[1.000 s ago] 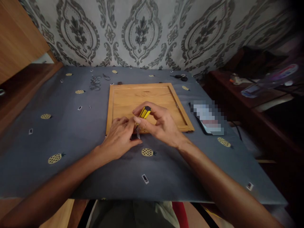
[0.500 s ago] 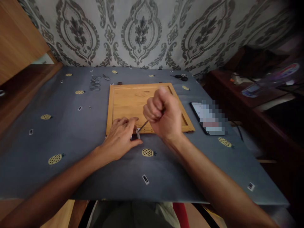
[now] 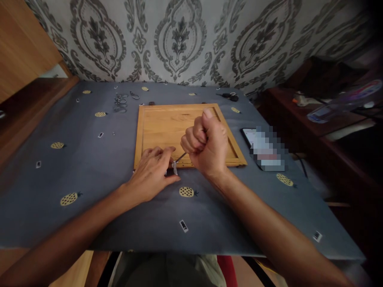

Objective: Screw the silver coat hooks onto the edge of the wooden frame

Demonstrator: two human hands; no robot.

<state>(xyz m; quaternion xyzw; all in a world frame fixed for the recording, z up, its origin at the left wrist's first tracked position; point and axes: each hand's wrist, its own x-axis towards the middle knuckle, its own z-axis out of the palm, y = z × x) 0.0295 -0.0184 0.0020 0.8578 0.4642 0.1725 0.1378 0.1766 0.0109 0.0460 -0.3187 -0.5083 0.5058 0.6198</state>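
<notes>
A wooden panel [image 3: 164, 127] with a raised frame lies flat on the cloth-covered table. On its near edge sits a small metal fitting [image 3: 175, 169], likely a hinge, partly hidden by fingers. My left hand [image 3: 151, 172] rests over that edge, thumb and index finger spread apart on either side of the fitting. My right hand [image 3: 207, 144] is a fist above the panel, wrapped around a screwdriver [image 3: 181, 157]. Only its thin shaft shows, slanting down to the fitting; the handle is hidden in my fist.
Right of the panel lies a phone [image 3: 263, 151] with a blurred screen. Scissors [image 3: 230, 96] with dark handles are at the back right. Several metal pieces [image 3: 120, 103] lie at the back left. A plastic bottle [image 3: 344, 101] lies on the dark furniture at right.
My right fist has turned slightly around the screwdriver, its thumb side now a little further right. My left hand keeps its place. The view has shifted slightly.
</notes>
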